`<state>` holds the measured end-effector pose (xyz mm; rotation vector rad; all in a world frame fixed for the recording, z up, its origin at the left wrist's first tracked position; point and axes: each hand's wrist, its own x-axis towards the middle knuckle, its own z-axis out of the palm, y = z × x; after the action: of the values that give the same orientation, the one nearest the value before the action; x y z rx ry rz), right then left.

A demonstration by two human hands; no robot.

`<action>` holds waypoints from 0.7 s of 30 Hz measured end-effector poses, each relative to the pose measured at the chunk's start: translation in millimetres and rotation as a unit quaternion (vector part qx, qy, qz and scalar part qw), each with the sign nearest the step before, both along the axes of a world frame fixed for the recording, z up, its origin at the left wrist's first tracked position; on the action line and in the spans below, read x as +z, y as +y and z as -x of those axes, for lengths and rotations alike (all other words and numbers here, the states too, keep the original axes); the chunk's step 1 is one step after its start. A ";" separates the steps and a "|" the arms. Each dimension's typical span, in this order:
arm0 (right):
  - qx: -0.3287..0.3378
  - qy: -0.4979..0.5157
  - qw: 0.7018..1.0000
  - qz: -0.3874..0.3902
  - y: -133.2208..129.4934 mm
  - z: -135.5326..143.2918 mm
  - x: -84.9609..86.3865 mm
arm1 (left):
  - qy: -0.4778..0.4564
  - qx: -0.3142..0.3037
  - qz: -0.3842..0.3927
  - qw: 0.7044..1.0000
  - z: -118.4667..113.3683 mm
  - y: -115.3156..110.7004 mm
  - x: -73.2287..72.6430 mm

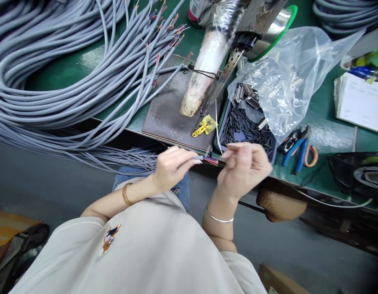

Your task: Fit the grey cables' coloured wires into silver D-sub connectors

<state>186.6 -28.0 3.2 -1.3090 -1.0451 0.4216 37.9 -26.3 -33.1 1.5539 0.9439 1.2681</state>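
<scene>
A great heap of grey cables (54,81) spreads over the left of the green bench (329,118) and spills off its edge toward my lap, many of their stripped ends showing red and blue cores. On the dark plate (164,114) in the middle lies a pale wrapped cylinder (204,73), part of a machine whose top is cut off by the frame. To its right a clear bag (293,65) of small metal parts slumps over a tray (247,126) of short black sleeves, and blue-handled pliers (294,149) lie just beside the tray. Below the bench edge I hold one cable end (209,159) between my hands: its grey jacket runs back under my left hand (172,165), whose fingers are closed around it, and the bared red and blue cores stick out to the right. My right hand (242,167) is pinched shut on the tips of those cores, thumb against fingers. The fingertips are blurred, so I cannot tell whether they also hold a sleeve, and the cores' very ends are hidden behind my right fingers.
</scene>
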 end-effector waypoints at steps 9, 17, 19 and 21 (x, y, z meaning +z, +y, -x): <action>0.070 -0.108 0.985 0.112 -13.0 -15.0 13.0 | -0.170 -0.203 0.363 0.893 20.6 12.0 7.8; 0.199 -0.265 0.941 0.067 -17.9 21.7 0.4 | -0.151 -0.103 0.260 0.948 32.9 20.8 18.4; 0.188 -0.241 0.950 0.061 -19.9 22.7 -0.7 | -0.135 -0.086 0.238 0.958 33.2 21.7 18.2; 0.115 -0.173 0.976 0.071 -19.8 18.3 -0.4 | -0.127 -0.080 0.225 0.963 33.9 22.1 18.6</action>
<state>168.3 -47.8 2.8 -1.4249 -1.4918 0.4575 4.0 -4.2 -14.5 1.0625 0.8501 1.0213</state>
